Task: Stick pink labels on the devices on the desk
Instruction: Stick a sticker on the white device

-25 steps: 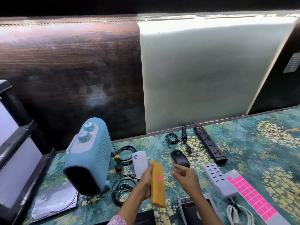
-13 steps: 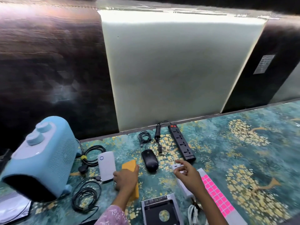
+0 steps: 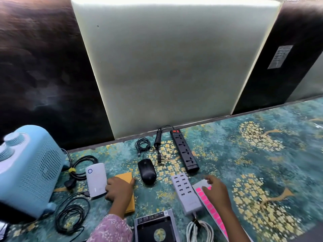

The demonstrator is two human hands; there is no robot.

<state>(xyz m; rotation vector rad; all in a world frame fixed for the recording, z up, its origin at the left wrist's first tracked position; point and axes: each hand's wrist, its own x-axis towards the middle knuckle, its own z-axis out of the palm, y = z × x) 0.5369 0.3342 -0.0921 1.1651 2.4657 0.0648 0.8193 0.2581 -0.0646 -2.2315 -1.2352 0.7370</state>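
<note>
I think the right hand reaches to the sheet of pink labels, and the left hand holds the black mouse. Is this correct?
One detail is wrong. In the head view the left hand holds the orange device, not the black mouse, which lies untouched beside it. The right hand does reach to the sheet of pink labels.

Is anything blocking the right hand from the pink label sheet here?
Nothing visible does. The right hand is over the far end of the pink label sheet, which lies beside the grey charging hub.
</note>
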